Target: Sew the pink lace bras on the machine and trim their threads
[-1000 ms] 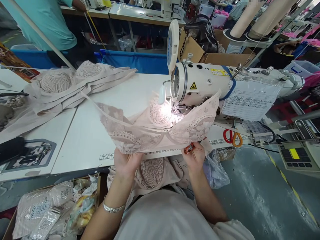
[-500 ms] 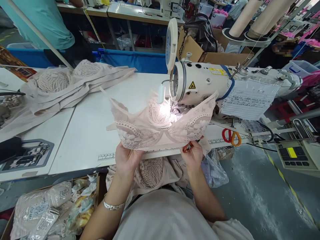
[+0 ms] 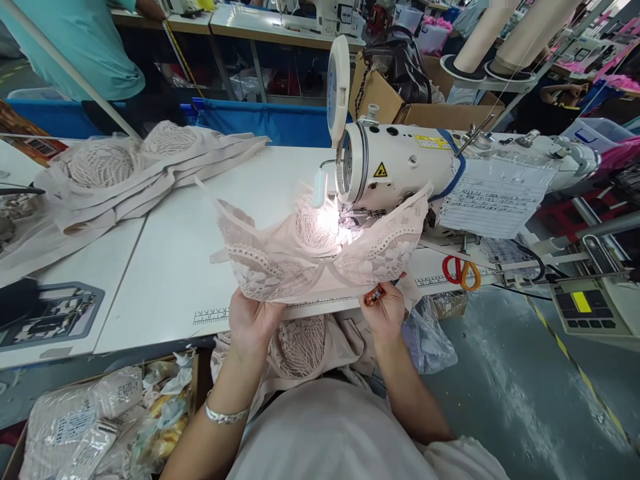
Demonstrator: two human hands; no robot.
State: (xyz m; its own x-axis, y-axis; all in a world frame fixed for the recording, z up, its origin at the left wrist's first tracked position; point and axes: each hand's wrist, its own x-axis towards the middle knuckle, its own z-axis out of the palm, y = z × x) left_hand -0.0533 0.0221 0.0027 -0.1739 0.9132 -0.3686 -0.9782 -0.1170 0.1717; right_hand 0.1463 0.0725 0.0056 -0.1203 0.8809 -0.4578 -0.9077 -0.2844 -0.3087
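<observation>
A pale pink lace bra is spread between my two hands in front of the sewing machine. My left hand grips its lower edge under the left cup, the fingertips hidden behind the fabric. At the lower edge of the other cup, my right hand is closed on the bra too. Against the right fingers sits a small orange-and-black tool, perhaps thread snips, mostly covered. Behind the held bra another pink piece lies under the lit needle area. More bra pieces rest across my lap.
A pile of pink bras lies on the table's left. Scissors with red and orange handles hang right of the machine. Below left stands a box of bagged parts. A control panel is at right. A person in teal sits beyond.
Both hands keep the bra in nearly the same place. The whole view has shifted slightly; the bra's left strap end tilts a little further left.
</observation>
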